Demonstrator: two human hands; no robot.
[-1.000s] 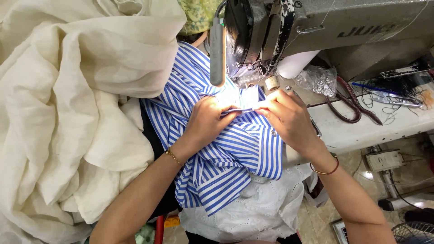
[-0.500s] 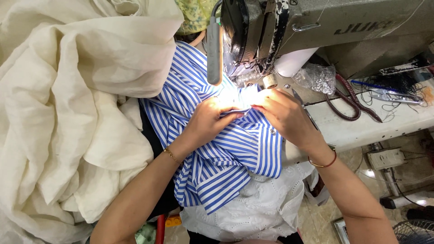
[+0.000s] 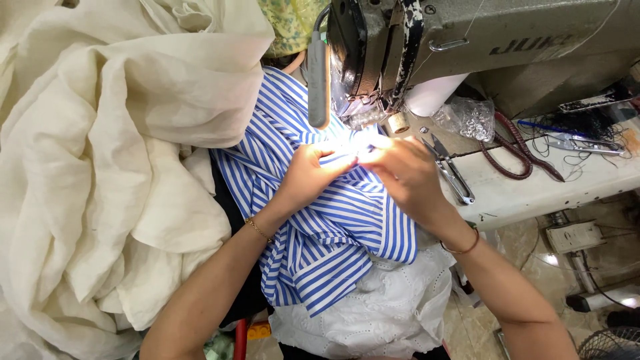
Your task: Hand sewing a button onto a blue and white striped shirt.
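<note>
Lying under the sewing machine head at centre – striped fabric, with the left hand and right hand resting on it, fingertips meeting. Piling up at nine o'clock – loose cloth. Sitting at three o'clock on the machine table: snips, then cord.

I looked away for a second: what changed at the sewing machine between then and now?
Little: both hands, left hand and right hand, drew slightly closer together on the striped fabric under the needle. Their pinch on it, the cream cloth and scissors stayed as they were.
</note>
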